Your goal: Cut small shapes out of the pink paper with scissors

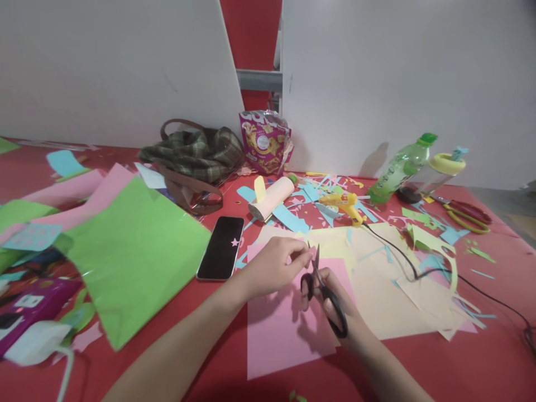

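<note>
My right hand (335,296) grips a pair of scissors (333,307) by the black handles, blades pointing up and slightly apart. Close by the blades, my left hand (278,265) is closed in a pinch; what lies between its fingertips is too small to make out. Both hands are above a pink paper sheet (272,346), which overlaps cream paper (385,301). Left of my left hand lies a black phone (221,248) with a small pink paper star (235,242) on it. Beyond the hands rests a paper-covered tube (274,198) with blue and yellow flaps.
A yellow glue gun (341,202) trails a black cord rightward. Behind stand a green bottle (400,167) and a snack bag (267,142), with a plaid bag (196,153) beside it. Green paper (138,262) covers the left side. Red-handled scissors (469,212) lie right, among paper scraps.
</note>
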`<move>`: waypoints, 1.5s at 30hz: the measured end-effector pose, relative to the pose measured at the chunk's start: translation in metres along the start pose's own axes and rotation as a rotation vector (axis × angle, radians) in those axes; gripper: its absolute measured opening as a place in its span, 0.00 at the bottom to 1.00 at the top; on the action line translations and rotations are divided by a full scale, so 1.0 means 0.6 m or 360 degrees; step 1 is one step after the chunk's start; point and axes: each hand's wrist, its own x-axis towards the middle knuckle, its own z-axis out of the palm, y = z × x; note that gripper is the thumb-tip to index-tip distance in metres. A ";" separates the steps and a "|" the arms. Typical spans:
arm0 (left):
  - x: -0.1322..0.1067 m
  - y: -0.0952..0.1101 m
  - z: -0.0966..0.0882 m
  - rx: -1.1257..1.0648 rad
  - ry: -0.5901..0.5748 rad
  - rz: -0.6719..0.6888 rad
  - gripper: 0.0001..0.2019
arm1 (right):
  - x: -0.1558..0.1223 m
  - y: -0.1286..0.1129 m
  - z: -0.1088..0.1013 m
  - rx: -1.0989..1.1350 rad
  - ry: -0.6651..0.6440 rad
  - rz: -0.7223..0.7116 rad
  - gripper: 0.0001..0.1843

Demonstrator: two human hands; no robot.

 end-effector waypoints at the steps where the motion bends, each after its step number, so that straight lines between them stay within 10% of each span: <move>1: 0.000 0.000 -0.001 0.0004 0.0002 -0.0002 0.15 | 0.000 0.000 0.000 -0.0008 0.0002 0.0005 0.15; 45: 0.002 -0.004 -0.014 -0.0098 -0.0155 -0.0143 0.17 | -0.001 -0.006 -0.004 0.0033 -0.0035 0.0098 0.16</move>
